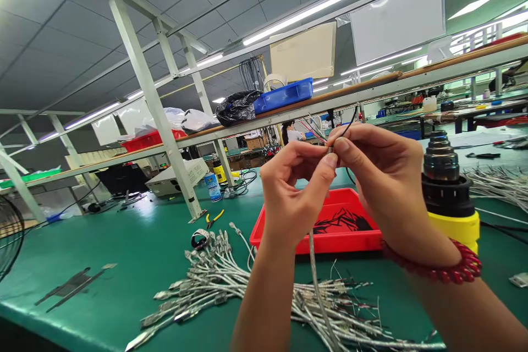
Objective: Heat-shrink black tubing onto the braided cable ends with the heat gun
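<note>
My left hand (300, 187) pinches the end of a grey cable (314, 269) between thumb and forefinger, and the cable hangs down from it toward the bench. My right hand (379, 176), with a red bead bracelet on its wrist, meets it fingertip to fingertip and pinches at the same end. Thin coloured wires fan out above the fingers, and a short black piece (351, 121) sticks up by the right forefinger. What exactly the right fingertips grip is partly hidden. Behind the hands sits a red tray (264, 234) holding many small black tubes (340, 220).
A bundle of grey cables (223, 280) with connectors lies below. At right stands a yellow and black heat gun (451, 198), nozzle up; more cables (501, 187) lie beyond. Yellow-handled pliers (214, 219), a tape roll (200, 238) and a blue can (213, 187) are leftward. A person (292, 133) sits far back.
</note>
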`<state>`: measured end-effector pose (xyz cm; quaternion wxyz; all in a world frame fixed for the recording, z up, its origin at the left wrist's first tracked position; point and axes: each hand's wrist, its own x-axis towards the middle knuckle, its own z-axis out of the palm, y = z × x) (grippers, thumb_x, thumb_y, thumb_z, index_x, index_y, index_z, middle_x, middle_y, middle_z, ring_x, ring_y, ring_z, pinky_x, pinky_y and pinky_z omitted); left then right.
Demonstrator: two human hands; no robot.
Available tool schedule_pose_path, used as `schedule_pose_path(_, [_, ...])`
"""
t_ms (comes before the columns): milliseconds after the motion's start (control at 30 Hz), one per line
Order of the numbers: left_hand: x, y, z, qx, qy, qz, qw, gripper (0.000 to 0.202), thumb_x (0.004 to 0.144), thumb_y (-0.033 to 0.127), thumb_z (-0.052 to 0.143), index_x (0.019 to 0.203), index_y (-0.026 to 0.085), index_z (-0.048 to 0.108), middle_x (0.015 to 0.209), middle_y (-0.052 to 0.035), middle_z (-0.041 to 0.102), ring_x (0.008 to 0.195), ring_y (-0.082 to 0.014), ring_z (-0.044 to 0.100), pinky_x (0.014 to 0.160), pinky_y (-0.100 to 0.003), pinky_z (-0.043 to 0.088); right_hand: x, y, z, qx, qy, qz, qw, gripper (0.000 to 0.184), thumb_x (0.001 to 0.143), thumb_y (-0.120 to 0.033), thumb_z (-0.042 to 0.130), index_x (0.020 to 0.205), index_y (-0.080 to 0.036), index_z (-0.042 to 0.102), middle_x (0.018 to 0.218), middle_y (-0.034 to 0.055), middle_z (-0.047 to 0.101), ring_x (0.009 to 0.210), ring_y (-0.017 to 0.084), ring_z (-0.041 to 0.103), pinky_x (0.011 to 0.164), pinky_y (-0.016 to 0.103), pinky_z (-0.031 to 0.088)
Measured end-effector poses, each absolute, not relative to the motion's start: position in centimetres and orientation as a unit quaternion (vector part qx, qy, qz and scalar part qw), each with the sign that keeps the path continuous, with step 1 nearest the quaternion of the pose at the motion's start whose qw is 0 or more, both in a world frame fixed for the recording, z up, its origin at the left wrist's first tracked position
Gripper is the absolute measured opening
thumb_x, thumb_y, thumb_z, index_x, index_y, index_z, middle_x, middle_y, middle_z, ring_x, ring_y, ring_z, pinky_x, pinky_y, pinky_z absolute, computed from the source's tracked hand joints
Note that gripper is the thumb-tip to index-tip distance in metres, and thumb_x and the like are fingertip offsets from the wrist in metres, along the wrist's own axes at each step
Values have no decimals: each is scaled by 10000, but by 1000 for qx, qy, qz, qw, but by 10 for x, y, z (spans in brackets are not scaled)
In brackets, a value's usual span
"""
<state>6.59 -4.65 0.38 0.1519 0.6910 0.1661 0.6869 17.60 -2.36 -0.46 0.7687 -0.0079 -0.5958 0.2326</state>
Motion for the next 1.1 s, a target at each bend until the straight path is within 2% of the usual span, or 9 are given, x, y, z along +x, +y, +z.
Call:
schedule_pose_path(233, [69, -48, 3, 686, 164, 683, 190, 100, 819, 244, 694, 778, 164, 651, 591, 34, 625, 419, -51, 550, 396, -153, 477, 181, -24, -3, -15, -612, 243, 752, 103, 824, -132, 672, 760, -209, 698, 778, 6, 642, 745, 96, 633, 645, 180, 572])
schedule_pose_path(500, [70, -47, 3, 684, 173, 687, 173, 112, 829, 233, 679, 762, 155, 634, 609, 30, 638, 428, -50, 570, 415, -151, 486, 182, -21, -4, 3, -614, 245, 751, 74, 824, -126, 673, 788, -184, 701, 742, -11, 618, 630, 55, 595, 549, 145, 525])
schedule_pose_path(667, [68, -38, 4, 690, 173, 683, 166, 106, 834, 236, 673, 780, 154, 633, 623, 26, 639, 450, -58, 589, 426, -156, 501, 179, -9, -7, -2, -608, 262, 749, 41, 804, -157, 705, 787, -192, 717, 757, -1, 646, 669, 76, 627, 575, 164, 549])
schedule_pose_path(767, [62, -26, 4, 691, 180, 681, 161, 111, 827, 241, 679, 783, 158, 621, 619, 26, 641, 475, -70, 611, 439, -162, 503, 175, 5, -11, -5, -593, 290, 751, 38, 763, -186, 754, 793, -205, 741, 804, 6, 698, 728, 92, 668, 643, 179, 580])
schedule_pose_path(833, [58, -18, 4, 697, 185, 675, 155, 128, 818, 252, 693, 782, 163, 610, 628, 24, 651, 511, -80, 637, 451, -162, 497, 176, 12, -12, -10, -594, 327, 735, 113, 739, -211, 781, 847, -209, 750, 836, 12, 725, 729, 97, 684, 671, 192, 594])
schedule_pose_path(900, [53, -14, 4, 707, 193, 666, 141, 140, 816, 271, 701, 798, 169, 606, 665, 15, 671, 567, -93, 666, 474, -169, 496, 180, 15, -10, -16, -607, 357, 710, 276, 707, -228, 809, 971, -206, 732, 891, 24, 741, 726, 111, 698, 678, 221, 611])
schedule_pose_path(967, [49, -14, 4, 714, 205, 659, 116, 135, 821, 277, 697, 824, 177, 605, 714, 6, 686, 636, -108, 693, 497, -179, 496, 188, 12, -7, -27, -618, 354, 701, 370, 710, -245, 808, 1061, -203, 698, 926, 32, 745, 729, 126, 710, 686, 251, 625])
schedule_pose_path(1000, [48, -15, 4, 717, 211, 656, 101, 124, 826, 268, 691, 832, 181, 603, 729, 5, 688, 662, -112, 701, 500, -180, 489, 192, 8, -6, -32, -620, 338, 707, 334, 737, -259, 789, 1053, -205, 696, 914, 29, 744, 729, 129, 713, 690, 256, 628])
schedule_pose_path(1100, [45, -19, 4, 723, 217, 655, 40, 85, 827, 215, 678, 832, 192, 596, 738, 18, 681, 686, -111, 706, 502, -183, 468, 203, -4, -1, -64, -634, 240, 733, 89, 825, -283, 709, 881, -216, 724, 789, 14, 729, 695, 124, 710, 679, 237, 621])
